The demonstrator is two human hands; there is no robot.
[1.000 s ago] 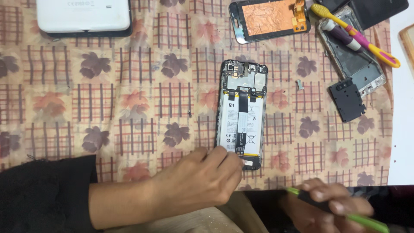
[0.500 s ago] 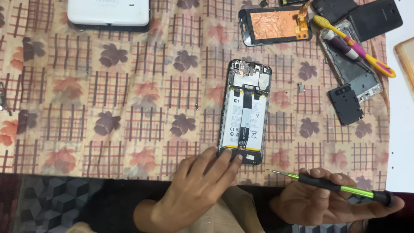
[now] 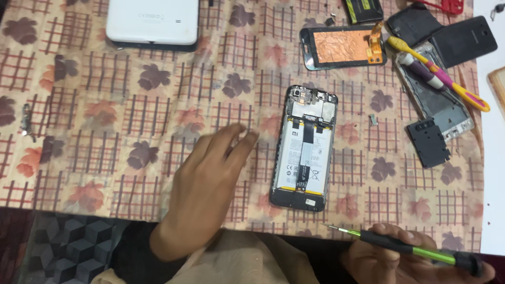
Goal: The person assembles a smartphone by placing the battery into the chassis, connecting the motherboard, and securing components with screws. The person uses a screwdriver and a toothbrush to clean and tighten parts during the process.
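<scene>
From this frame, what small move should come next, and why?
Probably bring the left hand back onto the opened phone to steady it: the hand hovers beside it, and the right hand holds the screwdriver short of the phone's lower edge.

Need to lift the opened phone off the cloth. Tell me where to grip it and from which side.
Grip the opened phone by its two long edges near the middle, coming from above. It lies flat with battery and boards exposed, so fingers should probably stay on the frame. The left hand is nearest.

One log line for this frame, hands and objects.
left hand: over cloth, empty | right hand: grips green-black screwdriver | opened black phone with exposed battery: flat on floral cloth, untouched
</scene>
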